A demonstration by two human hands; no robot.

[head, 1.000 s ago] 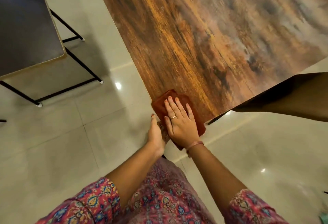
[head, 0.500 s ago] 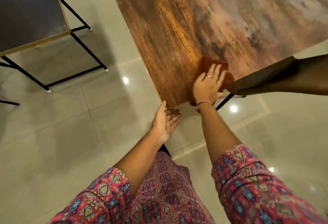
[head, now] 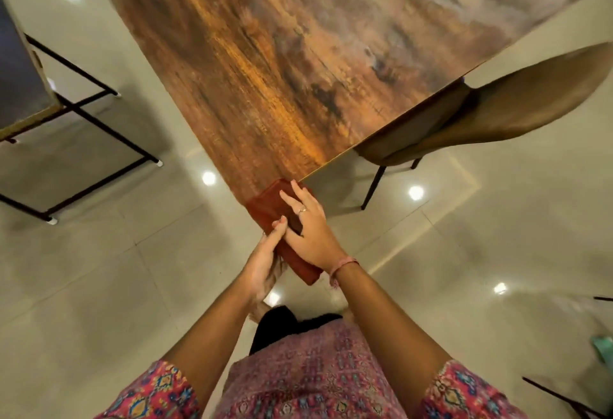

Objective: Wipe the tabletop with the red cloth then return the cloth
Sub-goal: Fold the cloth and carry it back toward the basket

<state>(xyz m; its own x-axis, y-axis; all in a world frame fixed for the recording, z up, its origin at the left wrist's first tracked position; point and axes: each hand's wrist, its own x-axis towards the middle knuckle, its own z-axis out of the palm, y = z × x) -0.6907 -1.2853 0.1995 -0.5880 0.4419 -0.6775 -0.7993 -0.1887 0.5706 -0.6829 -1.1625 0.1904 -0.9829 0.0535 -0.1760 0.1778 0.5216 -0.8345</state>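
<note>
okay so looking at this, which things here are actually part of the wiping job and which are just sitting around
Part of the job: red cloth at the near corner, wooden tabletop, right hand pressing flat on the cloth, left hand at the cloth's overhanging edge.

Just around: brown chair, second table, green thing on the floor.

Folded red cloth [head: 269, 208] overhanging tabletop [head: 298, 63] corner

You will find nothing to read here: no words, labels, brand marks, numbers or signs show on any surface in view.
</note>
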